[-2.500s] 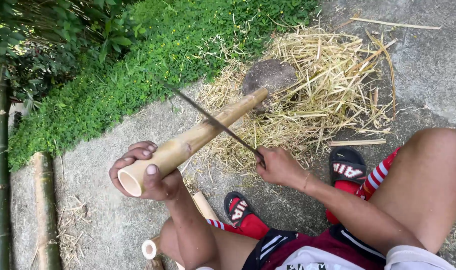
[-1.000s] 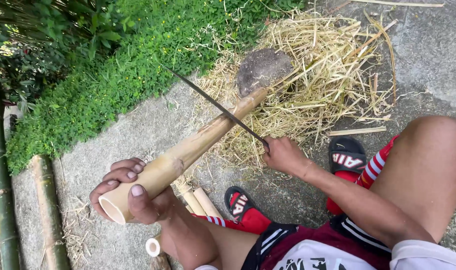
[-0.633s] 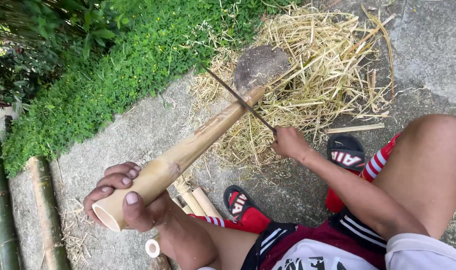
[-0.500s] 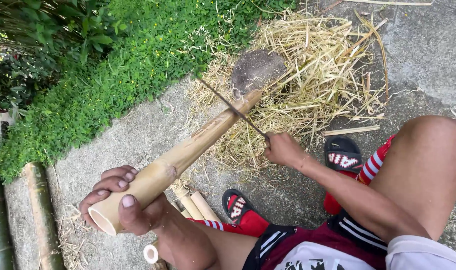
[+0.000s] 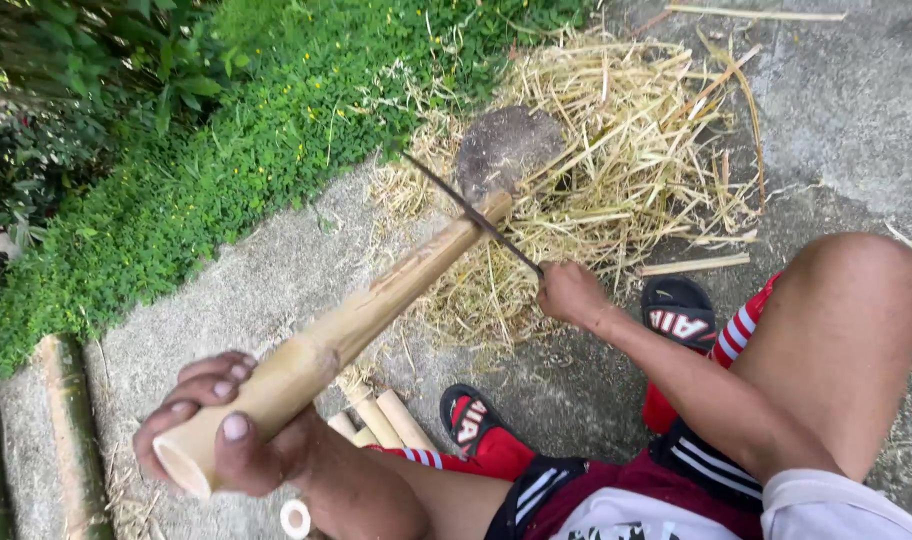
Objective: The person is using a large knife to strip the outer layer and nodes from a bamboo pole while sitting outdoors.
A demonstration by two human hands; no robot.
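My left hand (image 5: 221, 435) grips the near, open end of a long pale bamboo pole (image 5: 361, 315). The pole slants up and away, and its far end rests on a flat grey stone (image 5: 506, 150). My right hand (image 5: 568, 292) holds the handle of a long thin knife (image 5: 471, 212). The blade lies across the pole near its far end, just below the stone. My bare right knee rises at the right edge.
A heap of straw-coloured bamboo shavings (image 5: 626, 170) surrounds the stone. Short cut bamboo pieces (image 5: 381, 420) lie by my red-and-black sandals (image 5: 471, 425). Thick bamboo trunks (image 5: 66, 440) lie at the left. Green ground plants (image 5: 226, 150) border the concrete.
The knife has worked along the pole's far end, first up near the stone, then slightly back. My left hand and the pole's near end have dropped lower and nearer to me.
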